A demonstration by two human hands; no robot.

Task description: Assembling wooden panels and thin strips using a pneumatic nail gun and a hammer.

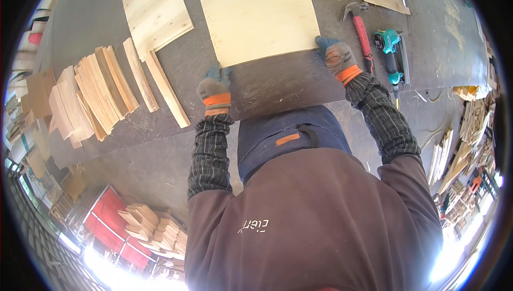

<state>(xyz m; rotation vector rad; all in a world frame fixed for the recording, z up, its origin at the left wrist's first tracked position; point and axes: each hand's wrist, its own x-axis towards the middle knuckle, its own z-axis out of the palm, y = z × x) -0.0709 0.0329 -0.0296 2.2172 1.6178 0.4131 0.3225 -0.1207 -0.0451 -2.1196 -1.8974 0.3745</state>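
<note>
A pale square plywood panel [261, 19] lies flat on the dark grey workbench [278, 82]. My left hand [215, 89], in a grey glove with an orange band, grips the panel's near left corner. My right hand [336, 56], gloved the same way, holds its near right corner. Both forearms wear dark checked sleeves.
A second plywood panel [156, 10] and loose wooden slats [166, 89] lie to the left, beside a fanned stack of slats [91, 94]. A red-handled hammer [362, 28] and a teal nail gun [390, 50] rest right of my right hand. More wood pieces [152, 226] are piled on the floor.
</note>
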